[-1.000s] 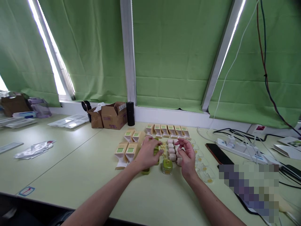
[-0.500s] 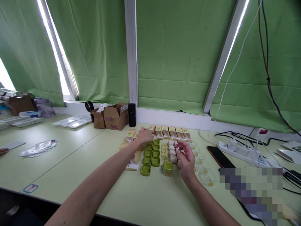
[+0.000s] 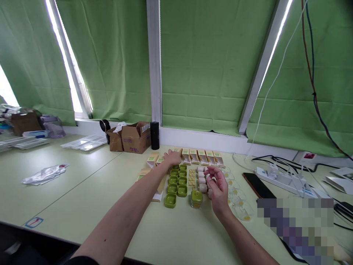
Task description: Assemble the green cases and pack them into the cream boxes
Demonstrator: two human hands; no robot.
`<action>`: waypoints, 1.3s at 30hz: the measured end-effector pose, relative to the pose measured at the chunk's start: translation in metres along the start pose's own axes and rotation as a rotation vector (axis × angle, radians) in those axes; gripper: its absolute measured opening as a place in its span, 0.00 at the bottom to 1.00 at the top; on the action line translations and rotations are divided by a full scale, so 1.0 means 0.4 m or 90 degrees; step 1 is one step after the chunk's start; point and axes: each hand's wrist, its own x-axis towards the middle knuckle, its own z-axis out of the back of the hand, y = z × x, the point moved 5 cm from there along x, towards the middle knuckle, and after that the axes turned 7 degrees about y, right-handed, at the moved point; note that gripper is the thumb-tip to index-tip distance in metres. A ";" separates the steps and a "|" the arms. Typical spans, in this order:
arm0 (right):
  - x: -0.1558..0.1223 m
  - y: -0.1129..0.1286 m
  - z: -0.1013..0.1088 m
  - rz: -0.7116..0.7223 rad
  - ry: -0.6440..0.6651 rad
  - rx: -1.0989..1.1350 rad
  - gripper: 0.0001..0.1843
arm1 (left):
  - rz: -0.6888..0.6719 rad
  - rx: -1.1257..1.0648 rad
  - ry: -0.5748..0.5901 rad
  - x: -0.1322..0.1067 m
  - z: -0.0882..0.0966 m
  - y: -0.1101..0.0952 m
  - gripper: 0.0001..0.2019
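Note:
My left hand (image 3: 173,158) reaches far forward and rests on the leftmost of a row of small tan cartons with green labels (image 3: 202,156); its fingers curl over the carton. My right hand (image 3: 217,182) hovers palm-up with fingers loosely apart over a column of pale pink oval pieces (image 3: 202,180), holding nothing I can see. Several green square trays (image 3: 176,184) lie in two columns between my hands. A small clear jar with a green lid (image 3: 196,198) stands in front of them. Clear plastic lids (image 3: 238,202) lie to the right.
More tan cartons (image 3: 151,162) lie left of the trays. Cardboard boxes (image 3: 132,138) and a black cylinder (image 3: 154,135) stand by the window. A black phone (image 3: 255,184), a white power strip (image 3: 284,178) and cables lie at right. Plastic packets (image 3: 44,173) lie at left.
My left hand lifted off the green trays and reached forward to the row of cartons at the back. My right hand stayed over the pink pieces.

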 end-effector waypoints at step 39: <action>0.028 0.008 -0.011 -0.100 0.035 0.130 0.29 | -0.528 -0.049 -0.394 -0.623 0.030 -0.188 0.13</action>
